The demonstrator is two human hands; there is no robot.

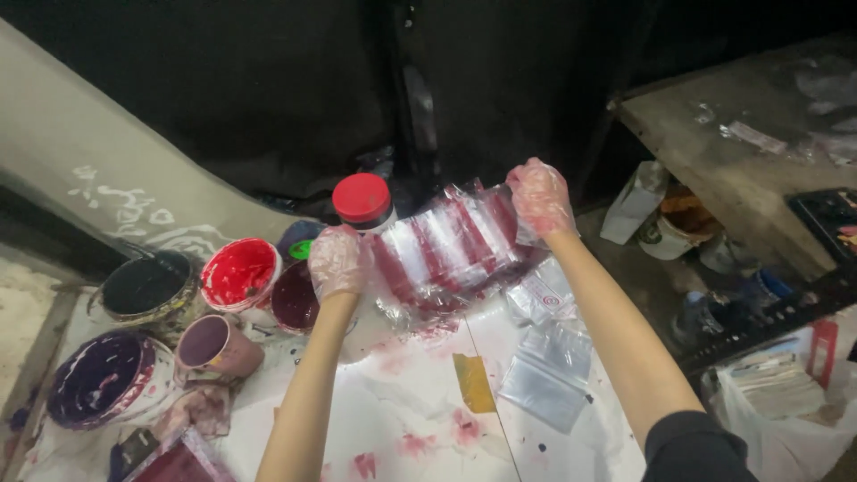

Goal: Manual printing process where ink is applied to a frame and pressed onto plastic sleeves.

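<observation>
White tabletop (420, 419), smeared with pink and red stains, fills the near part of the view, and a yellow scrap of tape (473, 382) lies on it between the person's forearms. Just right of that, a few empty clear plastic bags (546, 375) rest flat on the surface. On the near left, a tin of dark purple ink (100, 377) stands at the table edge, with a mauve cup (217, 345) beside it.

Both hands wear thin transparent gloves. The left hand (337, 261) is closed on the lower left end of a fanned stack of clear plastic bags printed with red stripes (451, 241); the right hand (539, 196) pinches the upper right end of it. The stack hangs tilted between them, raised above the table, its lower edge near the surface.

Behind the left hand sit a dark red ink tin (293, 299), a bright red ink tin (239, 275) and a black ink tin (147, 286). Farther back stands a jar with a red lid (362, 200), against a dark wall. At far right is a worn wooden bench (741, 152).
</observation>
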